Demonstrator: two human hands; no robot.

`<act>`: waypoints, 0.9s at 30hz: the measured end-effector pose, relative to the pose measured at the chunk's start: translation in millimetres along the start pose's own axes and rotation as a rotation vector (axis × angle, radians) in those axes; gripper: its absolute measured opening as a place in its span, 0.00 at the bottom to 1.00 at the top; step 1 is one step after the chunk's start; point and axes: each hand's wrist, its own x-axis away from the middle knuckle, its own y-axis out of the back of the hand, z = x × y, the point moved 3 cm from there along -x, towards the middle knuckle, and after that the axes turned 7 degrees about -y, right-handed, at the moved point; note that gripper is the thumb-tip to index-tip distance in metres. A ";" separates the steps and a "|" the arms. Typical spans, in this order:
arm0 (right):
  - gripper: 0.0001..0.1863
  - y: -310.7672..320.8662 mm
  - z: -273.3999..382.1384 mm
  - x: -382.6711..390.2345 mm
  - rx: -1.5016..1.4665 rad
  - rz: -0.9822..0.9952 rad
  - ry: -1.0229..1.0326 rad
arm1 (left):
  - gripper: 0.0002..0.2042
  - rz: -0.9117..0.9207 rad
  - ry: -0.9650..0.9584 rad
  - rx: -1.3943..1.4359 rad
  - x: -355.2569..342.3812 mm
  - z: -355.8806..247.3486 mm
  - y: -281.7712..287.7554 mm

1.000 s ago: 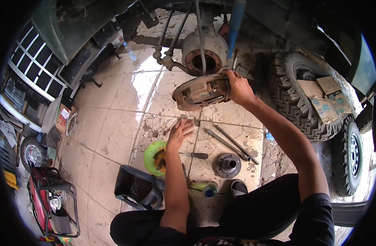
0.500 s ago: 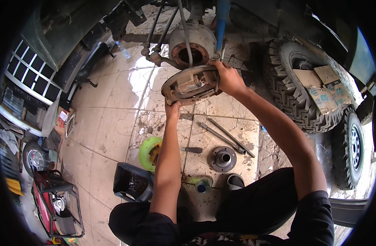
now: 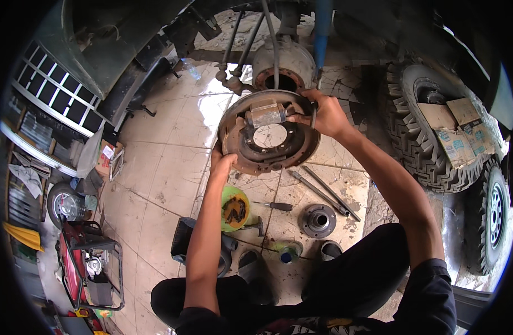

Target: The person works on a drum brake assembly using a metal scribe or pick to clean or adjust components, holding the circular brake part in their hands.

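My two hands hold up a rusty brake backing plate (image 3: 293,152), a round dished disc with a hole in its middle. A wheel cylinder (image 3: 266,114) is fixed on its upper part. The fingers of my left hand (image 3: 223,162) grip the lower left rim, thumb on the face. My right hand (image 3: 327,115) is closed on the upper right edge, its fingers by the end of the cylinder. Just beyond the plate is the round axle housing (image 3: 284,60), its rust-red flanged opening facing me; the plate hides part of it.
On the tiles below lie two metal bars (image 3: 326,192), a flanged hub (image 3: 319,221), a screwdriver (image 3: 279,206), a hammer (image 3: 260,226), a green bowl (image 3: 229,193) and a bottle (image 3: 287,255). A large tyre (image 3: 408,139) bearing cardboard (image 3: 463,146) stands right; a red machine (image 3: 72,268) stands left.
The backing plate has tilted up so its face and centre hole show more fully. My left hand has shifted to its left rim; my right hand still holds the upper right.
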 end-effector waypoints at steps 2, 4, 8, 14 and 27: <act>0.40 -3.0 7.9 -2.9 -0.051 -0.039 0.006 | 0.25 0.007 -0.027 0.006 2.1 -37.8 8.0; 0.40 -5.4 16.7 -1.8 -0.215 0.008 -0.076 | 0.24 0.007 -0.066 0.013 5.9 -74.1 16.2; 0.37 -12.5 10.4 -2.5 -0.420 -0.025 -0.104 | 0.18 0.113 -0.151 -0.051 11.4 -146.9 14.5; 0.36 -19.5 35.8 -18.2 -0.561 -0.021 -0.133 | 0.29 -0.238 -0.066 0.143 12.6 -164.5 30.1; 0.32 20.6 76.9 -9.5 0.393 0.093 0.082 | 0.31 -0.202 -0.164 -0.143 20.2 -161.0 9.9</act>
